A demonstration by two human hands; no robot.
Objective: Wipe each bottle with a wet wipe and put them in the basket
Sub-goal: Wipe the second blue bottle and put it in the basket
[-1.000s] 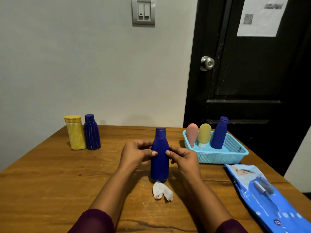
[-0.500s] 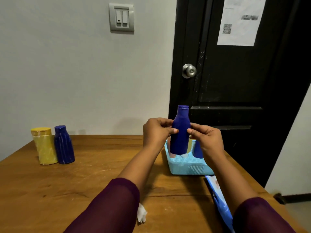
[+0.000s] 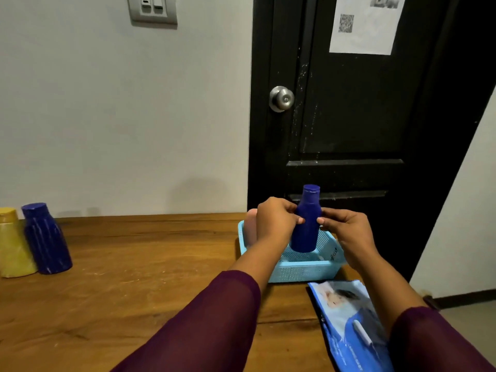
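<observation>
A dark blue bottle (image 3: 306, 224) is upright, its base low inside the light blue basket (image 3: 303, 271) at the table's right side. My left hand (image 3: 276, 224) and my right hand (image 3: 346, 232) pinch it from either side at mid-height. A pink bottle (image 3: 251, 229) shows in the basket behind my left hand; the other bottles there are hidden. At the far left of the table stand a yellow bottle (image 3: 13, 245) and a ribbed blue bottle (image 3: 45, 240), side by side.
A blue wet-wipe pack (image 3: 349, 323) lies on the wooden table (image 3: 134, 277) just in front of the basket. A black door (image 3: 362, 130) with a knob is behind the basket, and a grey wall runs along the table's far edge.
Both hands carried the blue bottle from the table's middle to the right and lowered it into the basket. The used white wipe has dropped out of view.
</observation>
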